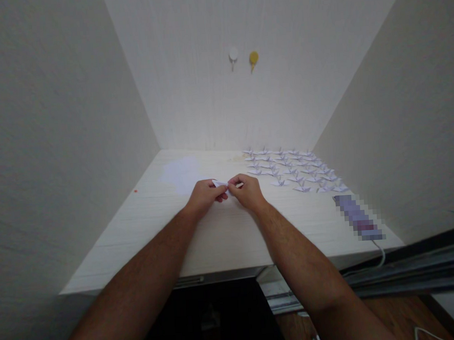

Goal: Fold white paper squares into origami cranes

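Note:
Both my hands meet over the middle of the pale wooden desk (223, 237). My left hand (205, 194) and my right hand (247, 191) pinch a small piece of folded white paper (220, 183) between their fingertips, just above the desk top. Part of the paper is hidden by my fingers. To the right, several folded paper cranes (292, 168) lie in neat rows on the desk. A loose stack of pale paper sheets (181, 173) lies on the desk beyond my left hand.
A blurred-out flat object (358, 217) with a white cable (380, 253) lies near the desk's right front corner. Walls close in the desk on the left, back and right. Two small hooks (243, 58), one white and one yellow, hang on the back wall.

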{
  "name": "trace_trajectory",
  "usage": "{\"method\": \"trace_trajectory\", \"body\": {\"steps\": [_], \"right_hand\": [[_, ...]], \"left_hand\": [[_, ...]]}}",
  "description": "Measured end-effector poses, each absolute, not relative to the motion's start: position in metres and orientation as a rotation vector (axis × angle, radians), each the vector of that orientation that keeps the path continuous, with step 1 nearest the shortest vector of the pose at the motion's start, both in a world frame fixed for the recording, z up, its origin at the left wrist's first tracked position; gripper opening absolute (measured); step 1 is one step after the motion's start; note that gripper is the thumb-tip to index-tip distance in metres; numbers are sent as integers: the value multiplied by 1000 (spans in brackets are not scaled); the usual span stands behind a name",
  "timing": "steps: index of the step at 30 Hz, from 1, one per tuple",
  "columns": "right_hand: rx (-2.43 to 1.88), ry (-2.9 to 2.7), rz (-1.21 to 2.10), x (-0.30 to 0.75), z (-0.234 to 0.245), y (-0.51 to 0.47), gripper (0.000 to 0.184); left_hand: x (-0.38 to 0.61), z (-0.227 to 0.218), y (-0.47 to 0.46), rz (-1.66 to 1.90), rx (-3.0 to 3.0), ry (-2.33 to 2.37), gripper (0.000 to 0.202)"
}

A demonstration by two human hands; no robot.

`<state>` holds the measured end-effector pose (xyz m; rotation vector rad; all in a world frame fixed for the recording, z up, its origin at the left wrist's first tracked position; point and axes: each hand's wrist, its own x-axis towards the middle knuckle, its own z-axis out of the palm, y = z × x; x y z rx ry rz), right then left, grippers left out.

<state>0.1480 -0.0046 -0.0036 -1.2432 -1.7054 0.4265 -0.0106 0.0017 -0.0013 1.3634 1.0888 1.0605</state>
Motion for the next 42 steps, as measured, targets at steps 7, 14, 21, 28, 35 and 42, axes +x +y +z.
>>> {"method": "trace_trajectory", "body": {"steps": [7, 14, 21, 28, 35, 42], "right_hand": [[-1299, -1975, 0, 147, 0, -8, 14], [-1256, -2215, -169, 149, 1, -8, 22], [-1176, -2221, -174, 150, -1, -8, 21], [-1034, -2121, 8, 149, -6, -8, 26], [-1163, -1435, 798, 143, -4, -2, 20], [-1208, -1497, 874, 146, -3, -1, 16]], "left_hand": [[-4, 3, -2, 1057, 1022, 990, 14], [-5, 6, -2, 1091, 928, 1021, 9], [-3, 8, -4, 1153, 876, 1026, 9], [-8, 6, -2, 1176, 899, 968, 17], [-8, 7, -2, 1152, 945, 935, 22], [-6, 5, -3, 1145, 1078, 1014, 28]]}}
